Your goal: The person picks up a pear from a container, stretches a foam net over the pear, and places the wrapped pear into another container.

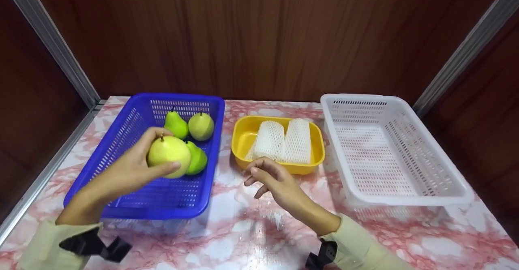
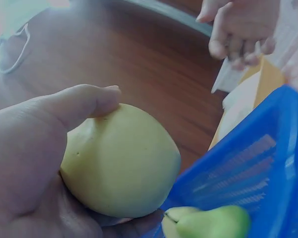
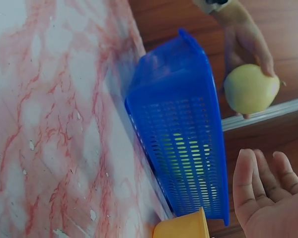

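Observation:
My left hand (image 1: 131, 165) holds a round yellow pear (image 1: 170, 156) above the blue basket (image 1: 150, 213), thumb on the near side and fingers around the far side. The pear's short stem points up in the head view. Below it in the basket lie two green pears (image 1: 197, 159) and a round yellow-green pear (image 1: 201, 127). My right hand (image 1: 284, 189), loosely curled with nothing in it, hovers in front of the yellow bin (image 1: 300, 168). Two white foam net sleeves (image 1: 298, 140) lie side by side in that bin. The left wrist view shows the pear (image 2: 121, 161) against the palm.
A white perforated basket (image 1: 405, 200) stands on the right of the marbled red-and-white table (image 1: 259, 229). Brown wood panels (image 1: 259, 39) enclose the back and sides, with metal rails (image 1: 52, 39) at the corners.

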`<state>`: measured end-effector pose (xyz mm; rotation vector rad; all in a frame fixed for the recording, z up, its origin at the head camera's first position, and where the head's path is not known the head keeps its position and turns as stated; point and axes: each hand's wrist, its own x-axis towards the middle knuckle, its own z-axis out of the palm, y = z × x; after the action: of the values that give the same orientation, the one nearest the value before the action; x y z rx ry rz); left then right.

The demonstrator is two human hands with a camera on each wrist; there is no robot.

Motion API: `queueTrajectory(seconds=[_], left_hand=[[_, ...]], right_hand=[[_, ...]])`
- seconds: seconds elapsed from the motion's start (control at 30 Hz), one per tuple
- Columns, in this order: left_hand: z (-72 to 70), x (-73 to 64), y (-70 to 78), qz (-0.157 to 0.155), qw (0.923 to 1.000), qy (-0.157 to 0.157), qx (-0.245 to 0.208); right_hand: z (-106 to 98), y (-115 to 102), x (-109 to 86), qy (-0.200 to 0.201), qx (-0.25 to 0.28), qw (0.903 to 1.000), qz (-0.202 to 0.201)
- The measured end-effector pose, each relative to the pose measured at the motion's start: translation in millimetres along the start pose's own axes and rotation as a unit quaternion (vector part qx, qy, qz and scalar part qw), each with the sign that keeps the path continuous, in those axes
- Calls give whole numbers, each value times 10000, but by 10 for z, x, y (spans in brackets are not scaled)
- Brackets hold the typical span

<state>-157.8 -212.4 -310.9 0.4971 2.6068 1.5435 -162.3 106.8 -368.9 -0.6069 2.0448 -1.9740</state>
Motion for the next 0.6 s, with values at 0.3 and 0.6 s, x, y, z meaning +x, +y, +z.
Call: queueTrajectory(seconds=[0.3,0.6], left_hand=[[382,-114,119,53,9990,-64,-441],[877,-115,276,-175,9952,480,-839]], right_hand=[[45,-12,-100,-299,-130,9979,-557],[153,-39,-140,-1075,-17,9882,-1089]])
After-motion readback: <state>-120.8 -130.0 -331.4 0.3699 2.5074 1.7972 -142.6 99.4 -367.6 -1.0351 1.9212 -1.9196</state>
